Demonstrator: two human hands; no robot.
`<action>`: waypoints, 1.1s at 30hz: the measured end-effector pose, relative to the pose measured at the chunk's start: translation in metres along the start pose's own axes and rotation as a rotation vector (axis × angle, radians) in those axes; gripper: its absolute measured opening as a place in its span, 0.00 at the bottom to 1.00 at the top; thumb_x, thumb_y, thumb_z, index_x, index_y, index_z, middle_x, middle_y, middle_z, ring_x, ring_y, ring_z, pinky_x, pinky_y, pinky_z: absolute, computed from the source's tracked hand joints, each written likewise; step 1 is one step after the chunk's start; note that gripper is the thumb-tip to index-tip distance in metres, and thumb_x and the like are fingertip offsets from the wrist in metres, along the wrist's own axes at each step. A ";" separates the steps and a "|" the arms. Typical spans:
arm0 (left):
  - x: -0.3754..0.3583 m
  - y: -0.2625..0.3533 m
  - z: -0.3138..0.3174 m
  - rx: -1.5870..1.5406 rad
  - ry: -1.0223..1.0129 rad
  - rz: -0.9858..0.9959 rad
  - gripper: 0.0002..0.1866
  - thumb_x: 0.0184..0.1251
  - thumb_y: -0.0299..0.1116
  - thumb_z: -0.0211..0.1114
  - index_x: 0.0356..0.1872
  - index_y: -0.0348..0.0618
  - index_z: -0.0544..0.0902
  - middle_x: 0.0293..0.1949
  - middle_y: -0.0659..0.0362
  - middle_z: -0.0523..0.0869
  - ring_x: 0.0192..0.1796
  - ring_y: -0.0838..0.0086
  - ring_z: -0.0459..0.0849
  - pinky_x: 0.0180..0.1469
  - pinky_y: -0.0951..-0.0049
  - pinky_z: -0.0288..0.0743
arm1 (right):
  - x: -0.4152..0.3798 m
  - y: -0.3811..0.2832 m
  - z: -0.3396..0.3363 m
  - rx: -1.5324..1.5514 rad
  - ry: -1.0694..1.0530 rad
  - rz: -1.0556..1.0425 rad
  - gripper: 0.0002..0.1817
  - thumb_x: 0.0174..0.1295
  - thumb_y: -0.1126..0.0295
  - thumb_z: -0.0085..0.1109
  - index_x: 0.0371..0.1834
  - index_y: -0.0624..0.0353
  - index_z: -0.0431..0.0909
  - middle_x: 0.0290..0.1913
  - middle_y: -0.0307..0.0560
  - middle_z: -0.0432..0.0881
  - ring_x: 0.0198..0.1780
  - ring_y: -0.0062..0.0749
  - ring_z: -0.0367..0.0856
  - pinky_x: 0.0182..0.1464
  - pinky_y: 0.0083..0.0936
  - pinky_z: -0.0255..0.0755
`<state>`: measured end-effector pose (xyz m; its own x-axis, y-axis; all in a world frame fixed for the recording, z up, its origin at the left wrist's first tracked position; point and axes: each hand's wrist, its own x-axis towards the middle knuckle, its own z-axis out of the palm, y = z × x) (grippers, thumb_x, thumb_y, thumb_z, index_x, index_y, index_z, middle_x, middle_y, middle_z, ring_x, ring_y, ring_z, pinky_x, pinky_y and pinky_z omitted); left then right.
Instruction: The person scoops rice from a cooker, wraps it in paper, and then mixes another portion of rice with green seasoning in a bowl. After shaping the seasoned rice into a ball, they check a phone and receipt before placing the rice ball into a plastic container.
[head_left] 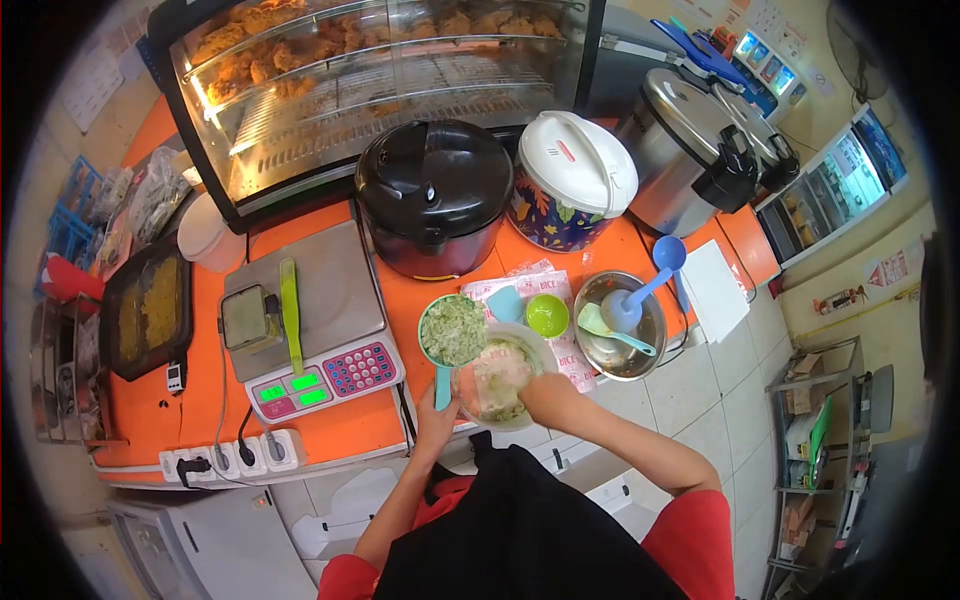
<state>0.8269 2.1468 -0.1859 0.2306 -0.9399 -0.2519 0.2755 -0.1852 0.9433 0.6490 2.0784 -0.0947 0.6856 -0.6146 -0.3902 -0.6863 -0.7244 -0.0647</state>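
My left hand (436, 428) is closed round the teal handle of a round scoop (443, 388). The scoop is heaped with a pale green and white grainy or shredded food (453, 330), held over the left edge of a whitish bowl (548, 362). More greenish food lies in that bowl, partly behind a pinkish-white sheet printed "RICE" (500, 365). My right hand (548, 400) is at the bowl's right rim with its fingers curled in. What those fingers hold, if anything, is hidden. Behind the bowl stands a small green bowl (546, 315).
A metal bowl (655, 335) with a blue ladle (625, 308) and a pale green spatula (615, 328) is at right. On the left are a scale (325, 385) and a tray (180, 330). Rice cookers (435, 200) and a heated display case (370, 150) line the back.
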 end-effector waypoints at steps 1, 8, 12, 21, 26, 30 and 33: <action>0.001 -0.002 -0.001 0.000 -0.007 -0.002 0.06 0.57 0.20 0.57 0.34 0.35 0.68 0.25 0.61 0.71 0.24 0.76 0.78 0.24 0.76 0.80 | 0.014 0.005 0.009 0.001 -0.002 -0.003 0.06 0.46 0.74 0.51 0.18 0.59 0.78 0.22 0.52 0.78 0.25 0.40 0.80 0.26 0.34 0.73; 0.003 -0.001 -0.001 0.056 -0.020 -0.016 0.07 0.57 0.21 0.57 0.34 0.35 0.68 0.26 0.60 0.72 0.25 0.76 0.78 0.24 0.76 0.80 | 0.016 -0.015 0.013 -0.171 0.014 -0.205 0.06 0.47 0.72 0.52 0.20 0.57 0.79 0.23 0.50 0.78 0.26 0.37 0.79 0.26 0.29 0.72; 0.002 -0.001 -0.002 0.060 -0.016 -0.026 0.07 0.57 0.20 0.57 0.35 0.34 0.69 0.27 0.60 0.72 0.26 0.76 0.78 0.24 0.75 0.80 | 0.032 0.015 0.024 -0.109 0.015 -0.068 0.05 0.47 0.71 0.52 0.21 0.56 0.79 0.22 0.46 0.78 0.26 0.35 0.79 0.24 0.29 0.71; 0.002 0.002 -0.002 0.110 -0.029 0.008 0.07 0.58 0.23 0.58 0.35 0.35 0.69 0.27 0.61 0.71 0.27 0.79 0.76 0.25 0.78 0.79 | 0.023 0.007 -0.001 -0.202 -0.008 -0.029 0.07 0.48 0.68 0.52 0.22 0.53 0.81 0.22 0.44 0.80 0.27 0.35 0.79 0.23 0.32 0.67; 0.003 0.003 0.000 0.083 -0.015 -0.035 0.07 0.57 0.23 0.58 0.33 0.36 0.69 0.27 0.62 0.72 0.27 0.80 0.76 0.24 0.80 0.77 | 0.042 -0.004 0.003 -0.259 -0.295 0.014 0.09 0.48 0.68 0.55 0.31 0.53 0.82 0.33 0.45 0.82 0.39 0.33 0.81 0.31 0.29 0.71; 0.003 -0.011 0.001 0.063 0.038 -0.044 0.07 0.57 0.24 0.58 0.34 0.37 0.69 0.26 0.62 0.72 0.26 0.80 0.77 0.23 0.81 0.76 | 0.064 -0.006 -0.003 0.014 -0.434 -0.129 0.11 0.46 0.69 0.54 0.31 0.59 0.82 0.32 0.48 0.82 0.37 0.39 0.81 0.30 0.30 0.71; 0.000 -0.003 0.003 -0.043 0.058 -0.130 0.07 0.57 0.24 0.59 0.34 0.38 0.69 0.25 0.63 0.72 0.25 0.81 0.76 0.23 0.82 0.76 | 0.107 0.031 0.007 0.273 -0.639 -0.194 0.12 0.49 0.66 0.52 0.29 0.64 0.80 0.26 0.47 0.81 0.27 0.35 0.79 0.25 0.29 0.69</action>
<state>0.8229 2.1465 -0.1880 0.2441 -0.8904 -0.3843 0.3459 -0.2902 0.8923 0.6997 1.9927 -0.1453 0.5823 -0.1201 -0.8041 -0.6603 -0.6469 -0.3815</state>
